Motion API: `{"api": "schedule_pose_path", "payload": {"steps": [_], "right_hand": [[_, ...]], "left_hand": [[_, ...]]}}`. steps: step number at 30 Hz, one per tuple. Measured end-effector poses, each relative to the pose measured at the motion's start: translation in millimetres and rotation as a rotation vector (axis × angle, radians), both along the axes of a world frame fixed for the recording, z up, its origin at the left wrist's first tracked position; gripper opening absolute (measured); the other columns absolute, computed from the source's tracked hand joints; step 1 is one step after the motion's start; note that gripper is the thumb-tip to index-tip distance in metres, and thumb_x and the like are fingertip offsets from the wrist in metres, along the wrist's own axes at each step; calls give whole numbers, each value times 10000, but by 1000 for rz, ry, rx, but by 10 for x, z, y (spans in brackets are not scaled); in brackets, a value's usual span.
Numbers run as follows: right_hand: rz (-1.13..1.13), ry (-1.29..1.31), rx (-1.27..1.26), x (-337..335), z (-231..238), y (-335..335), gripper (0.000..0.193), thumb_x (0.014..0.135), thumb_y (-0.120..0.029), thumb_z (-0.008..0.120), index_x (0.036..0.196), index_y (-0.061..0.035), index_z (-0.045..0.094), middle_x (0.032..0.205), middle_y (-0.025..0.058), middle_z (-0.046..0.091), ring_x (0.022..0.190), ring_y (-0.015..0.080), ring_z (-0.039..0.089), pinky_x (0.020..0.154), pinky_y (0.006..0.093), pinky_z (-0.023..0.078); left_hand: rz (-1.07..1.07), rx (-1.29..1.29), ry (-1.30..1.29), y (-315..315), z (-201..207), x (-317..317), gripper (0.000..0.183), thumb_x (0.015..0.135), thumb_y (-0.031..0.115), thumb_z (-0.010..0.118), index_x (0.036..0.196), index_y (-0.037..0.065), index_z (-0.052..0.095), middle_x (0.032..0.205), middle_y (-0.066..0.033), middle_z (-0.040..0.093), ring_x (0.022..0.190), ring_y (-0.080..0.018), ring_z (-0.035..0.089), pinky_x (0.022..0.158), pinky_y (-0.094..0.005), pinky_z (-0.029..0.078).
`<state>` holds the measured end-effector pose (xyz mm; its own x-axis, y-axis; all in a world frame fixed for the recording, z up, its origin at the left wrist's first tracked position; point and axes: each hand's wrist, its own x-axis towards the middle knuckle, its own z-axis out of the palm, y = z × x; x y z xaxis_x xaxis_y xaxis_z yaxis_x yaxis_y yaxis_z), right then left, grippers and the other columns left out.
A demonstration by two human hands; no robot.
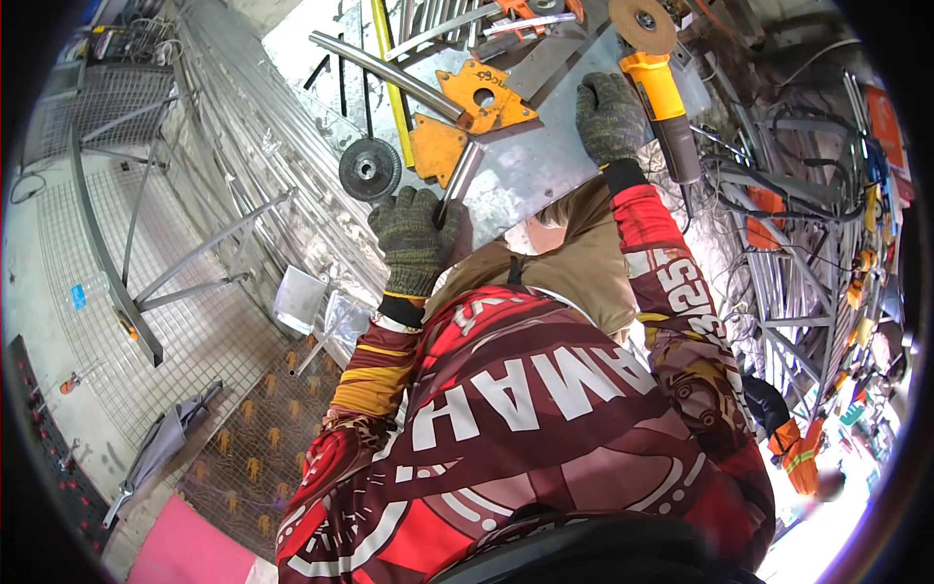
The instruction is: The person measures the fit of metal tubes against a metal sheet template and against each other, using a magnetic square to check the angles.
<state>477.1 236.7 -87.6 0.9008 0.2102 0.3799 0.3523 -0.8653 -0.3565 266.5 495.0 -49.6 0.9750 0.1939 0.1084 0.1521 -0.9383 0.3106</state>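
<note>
At the near left edge of the metal worktable [520,180], my left hand [413,238], in a grey knitted work glove, closes round the near end of a short metal tube [465,173] between thumb and fingers. An orange triangular welding magnet [437,148] touches the tube's far side, and a larger orange one with a round hole [501,109] lies beyond it. My right hand [610,119], gloved alike, rests on the tabletop with its fingers stretched out. Just right of it is a yellow and black angle grinder [662,109] with a brown disc [643,23].
A black round toothed disc [370,168] lies at the table's left edge. A long metal tube [389,78], a yellow bar [393,97] and an orange-handled tool [535,12] lie farther back. Long steel bars [233,127] line the left; racks with cables [808,195] stand right.
</note>
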Motion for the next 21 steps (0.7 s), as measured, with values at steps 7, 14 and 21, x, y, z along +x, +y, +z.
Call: {"api": "schedule_pose_path", "payload": {"steps": [7,14,21], "right_hand": [[-2,15,-6,-8,15,16,155,887,-208,658,979,-90,696,955,151,676,942,382,648,843,480,509],[-3,16,-11,-1,8,4,149,888,-196,653,979,-87,698,954,152,679,941,382,649,846,477,510],[2,-11,0,8,6,1,150,887,-192,654,977,-81,703,952,155,684,931,384,652,845,474,512]], "left_hand": [[26,-13,-26,-32,21,95,283,819,384,754,761,128,648,778,-63,611,804,-331,592,753,-501,427],[7,-31,-41,-31,11,93,282,820,384,755,767,130,643,784,-70,609,809,-336,591,764,-512,418],[18,-27,-25,-43,43,96,299,825,403,755,791,129,642,790,-79,609,808,-342,590,763,-509,415]]}}
